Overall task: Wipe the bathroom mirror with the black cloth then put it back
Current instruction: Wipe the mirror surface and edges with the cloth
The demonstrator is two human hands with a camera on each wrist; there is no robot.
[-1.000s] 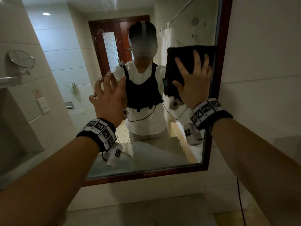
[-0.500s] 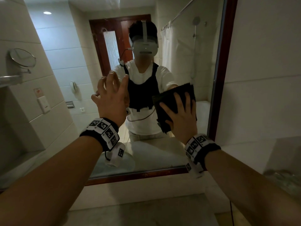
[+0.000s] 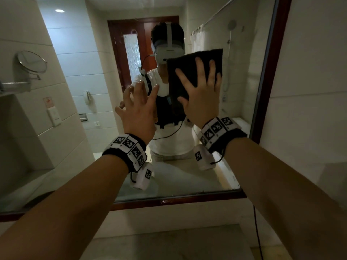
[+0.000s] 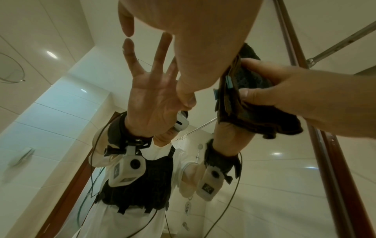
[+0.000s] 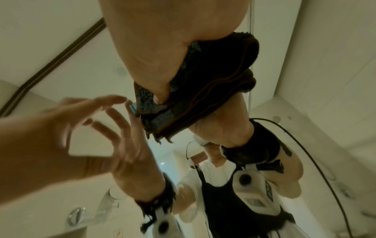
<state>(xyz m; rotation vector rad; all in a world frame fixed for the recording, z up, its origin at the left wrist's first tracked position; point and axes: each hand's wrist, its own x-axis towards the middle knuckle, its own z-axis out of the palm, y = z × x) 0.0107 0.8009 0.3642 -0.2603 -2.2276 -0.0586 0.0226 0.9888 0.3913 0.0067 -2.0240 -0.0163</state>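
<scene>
The mirror has a dark red wooden frame. My right hand lies flat with spread fingers on a folded black cloth and presses it against the upper middle of the glass. The right wrist view shows the cloth sandwiched between the palm and the glass. To its left my left hand is held up with fingers apart and holds nothing. In the left wrist view the left hand meets its own reflection at the thumb tip, beside the cloth.
A round swivel mirror and a metal shelf stick out of the left tiled wall, with a wall switch below. A pale counter runs under the mirror. A thin cable hangs at the right.
My right hand slid the cloth from the upper right edge down to the lower middle, then back up toward the upper middle. The left hand stayed at the glass.
</scene>
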